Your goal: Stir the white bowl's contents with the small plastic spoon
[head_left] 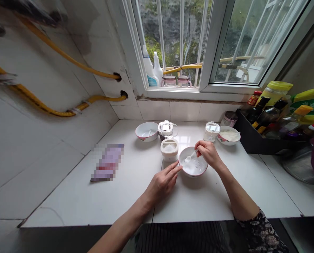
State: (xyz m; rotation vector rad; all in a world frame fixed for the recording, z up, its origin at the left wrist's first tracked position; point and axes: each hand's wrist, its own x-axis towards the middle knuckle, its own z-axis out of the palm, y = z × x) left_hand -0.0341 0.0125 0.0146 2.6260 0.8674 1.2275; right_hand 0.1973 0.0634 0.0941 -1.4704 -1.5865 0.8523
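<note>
My right hand pinches the handle of a small white spoon, whose head dips into a white bowl with a pink rim. Inside the bowl lies whitish, wet-looking content. My left hand is stretched out, its fingertips touching the bowl's left rim. Just behind that hand stands a white lidded jar holding something white. Behind it is another lidded jar with dark contents. A second white bowl with a spoon in it sits at the back left.
At the back right are a lidded jar and a bowl of white powdery food. A black box of bottles stands farther right, beside a glass lid. A blurred purple item lies left. Yellow hoses run along the wall.
</note>
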